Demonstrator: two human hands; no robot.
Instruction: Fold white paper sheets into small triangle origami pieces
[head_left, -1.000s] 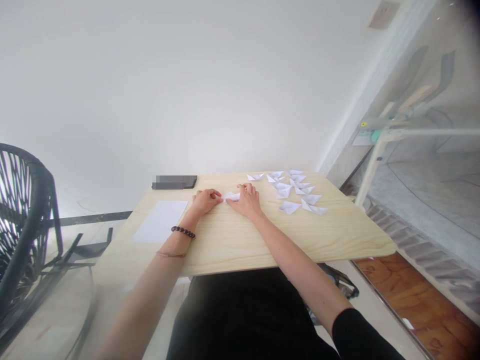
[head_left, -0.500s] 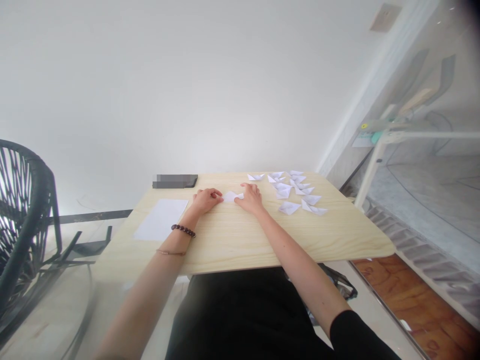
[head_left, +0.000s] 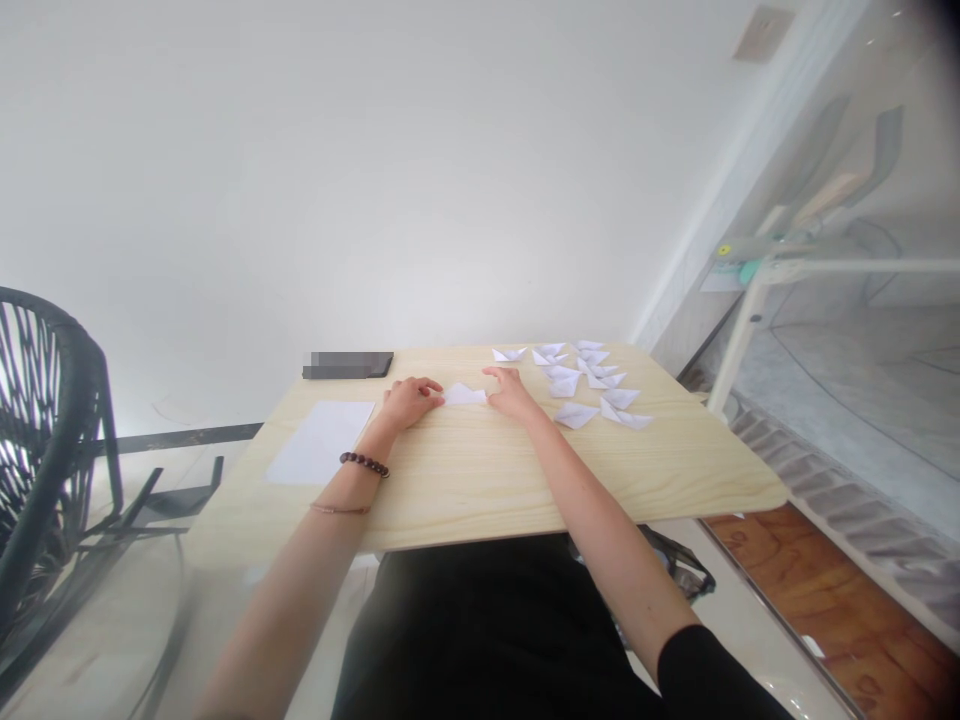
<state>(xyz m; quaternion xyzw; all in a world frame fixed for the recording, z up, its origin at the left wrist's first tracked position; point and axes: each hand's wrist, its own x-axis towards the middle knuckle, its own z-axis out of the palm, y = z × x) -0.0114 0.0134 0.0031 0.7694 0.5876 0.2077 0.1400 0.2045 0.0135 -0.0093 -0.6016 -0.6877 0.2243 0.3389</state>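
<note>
A small white folded paper [head_left: 465,395] with a peaked top edge lies on the table in front of me. At its left corner my left hand [head_left: 411,402] has its fingers curled, thumb and forefinger closed on the paper's tip. My right hand [head_left: 512,392] rests by the paper's right end, fingers and thumb apart, the thumb close to the corner. To the right of that hand sit several folded paper boats [head_left: 562,380] in loose rows, one boat [head_left: 510,355] standing apart at the back.
White paper sheets [head_left: 321,442] lie on the left of the wooden table [head_left: 465,490]. A dark flat object [head_left: 347,365], partly blurred out, is at the back left edge. A woven chair [head_left: 67,400] stands at left, a white metal frame [head_left: 739,345] at right. Behind rises a wall [head_left: 450,200].
My right hand has drawn slightly right, its thumb coming off the paper and uncovering its right corner. The left hand stays at the left corner. The view has shifted a little.
</note>
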